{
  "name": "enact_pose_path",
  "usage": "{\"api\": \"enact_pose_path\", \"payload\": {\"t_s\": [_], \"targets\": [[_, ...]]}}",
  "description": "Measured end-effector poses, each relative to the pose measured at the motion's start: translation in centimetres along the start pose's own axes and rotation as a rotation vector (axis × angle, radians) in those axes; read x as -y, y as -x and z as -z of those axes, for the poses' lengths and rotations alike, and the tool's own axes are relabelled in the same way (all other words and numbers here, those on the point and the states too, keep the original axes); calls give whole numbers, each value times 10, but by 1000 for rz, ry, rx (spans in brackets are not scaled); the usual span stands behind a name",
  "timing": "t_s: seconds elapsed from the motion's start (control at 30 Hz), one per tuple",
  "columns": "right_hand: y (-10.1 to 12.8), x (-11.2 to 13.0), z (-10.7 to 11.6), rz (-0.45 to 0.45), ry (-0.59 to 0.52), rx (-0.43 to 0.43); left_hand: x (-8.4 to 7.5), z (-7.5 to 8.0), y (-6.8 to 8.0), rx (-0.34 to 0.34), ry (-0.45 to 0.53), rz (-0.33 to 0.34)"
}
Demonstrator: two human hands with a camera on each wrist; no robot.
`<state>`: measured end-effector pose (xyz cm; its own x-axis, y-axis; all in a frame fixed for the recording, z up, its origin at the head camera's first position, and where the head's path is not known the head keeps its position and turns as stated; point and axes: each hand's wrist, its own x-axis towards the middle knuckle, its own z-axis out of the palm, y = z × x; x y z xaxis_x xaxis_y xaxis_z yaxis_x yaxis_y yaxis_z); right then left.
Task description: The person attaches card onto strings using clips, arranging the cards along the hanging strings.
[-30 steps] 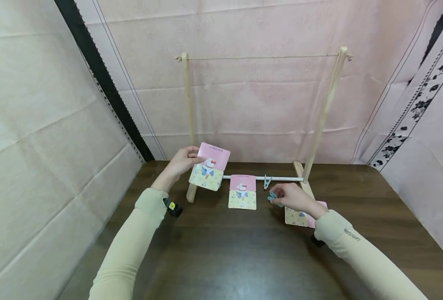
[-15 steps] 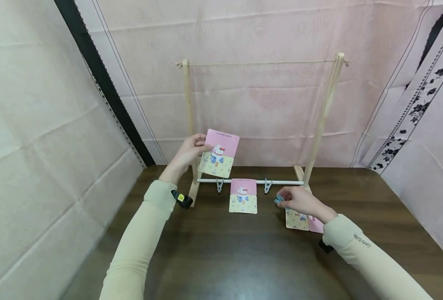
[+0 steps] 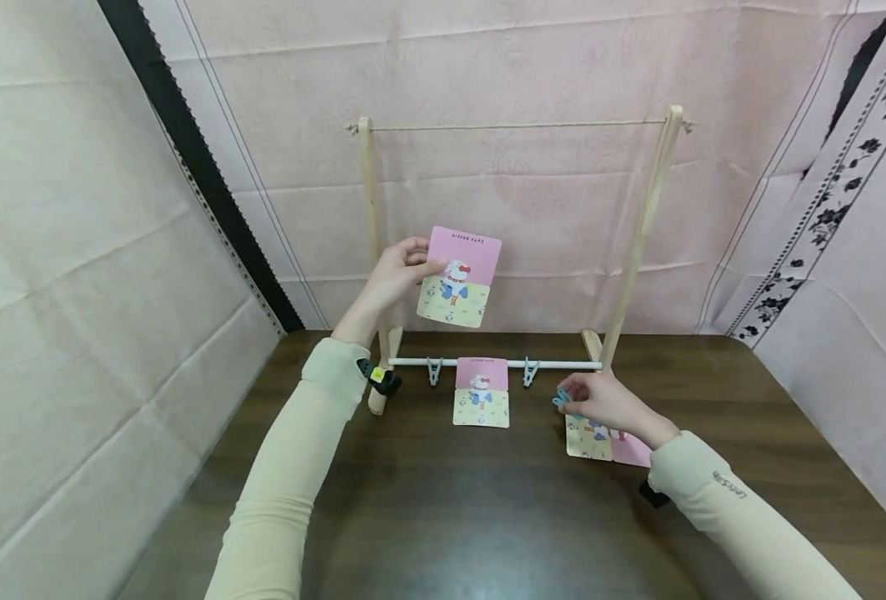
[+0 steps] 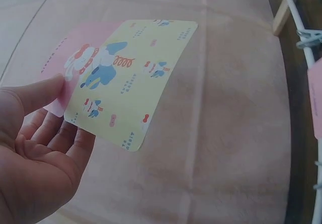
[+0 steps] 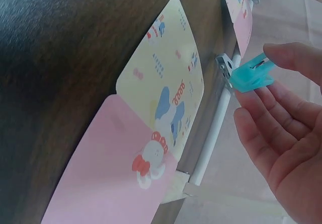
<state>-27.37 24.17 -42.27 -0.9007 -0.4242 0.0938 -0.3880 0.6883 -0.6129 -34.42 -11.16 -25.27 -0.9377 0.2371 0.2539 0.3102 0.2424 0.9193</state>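
Three cards are seen around a wooden rack (image 3: pixel 641 242) on the dark surface (image 3: pixel 488 517). One card (image 3: pixel 459 277) is pinched by the left hand (image 3: pixel 393 275) and held up below the string (image 3: pixel 518 127), seemingly for hanging; another (image 3: pixel 482 393) is clipped to the rail (image 3: pixel 563 364). A teal clip (image 5: pixel 249 75) is pinched by the right hand (image 3: pixel 600 402) above the third card (image 3: pixel 600 442).

Pink-and-yellow card (image 3: pixel 459 278) (cartoon figure with a red bow) raised upright in front of the far pink cloth, pinched at its left edge. Small teal clip (image 5: pixel 250 74) pinched low on the right, just above the table.
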Motion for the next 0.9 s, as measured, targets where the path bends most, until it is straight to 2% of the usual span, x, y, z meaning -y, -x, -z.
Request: {"api": "enact_pose_path", "payload": {"t_s": [0.4, 0.9], "targets": [[6, -7, 9, -15, 16, -32, -29, -16, -12, -15, 65, -66], [8, -8, 14, -14, 3, -47, -60, -22, -28, -81, 118, -116]]}}
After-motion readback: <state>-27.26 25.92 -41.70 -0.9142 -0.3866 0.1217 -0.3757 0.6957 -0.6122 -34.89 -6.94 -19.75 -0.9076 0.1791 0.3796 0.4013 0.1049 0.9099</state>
